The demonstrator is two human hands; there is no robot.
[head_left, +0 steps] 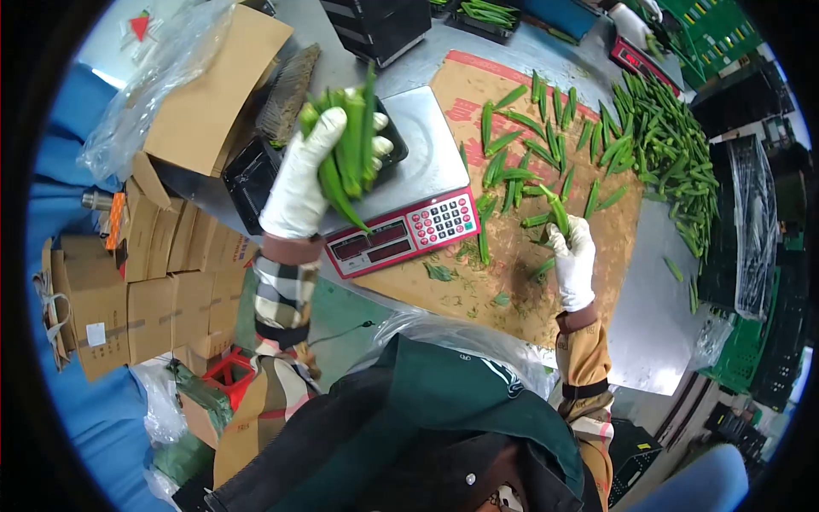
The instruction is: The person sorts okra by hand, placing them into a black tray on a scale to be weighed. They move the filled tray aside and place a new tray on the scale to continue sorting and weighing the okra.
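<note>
My left hand (300,183), in a white glove, is closed round a bunch of okra pods (351,147). It holds them above a black tray (394,145) on the steel pan of a red-framed digital scale (431,162); the bunch hides much of the tray. Over the cardboard sheet (529,299), my gloved right hand (573,260) pinches okra (556,209) between thumb and fingers. Loose okra pods (512,173) lie scattered on the cardboard just beyond that hand.
A large okra heap (670,149) covers the table's right side. An open cardboard box (213,85) and a black tray (249,183) stand left of the scale. At the back are a black crate (375,26) and a person's gloved hand (633,26) near a second red scale (644,64).
</note>
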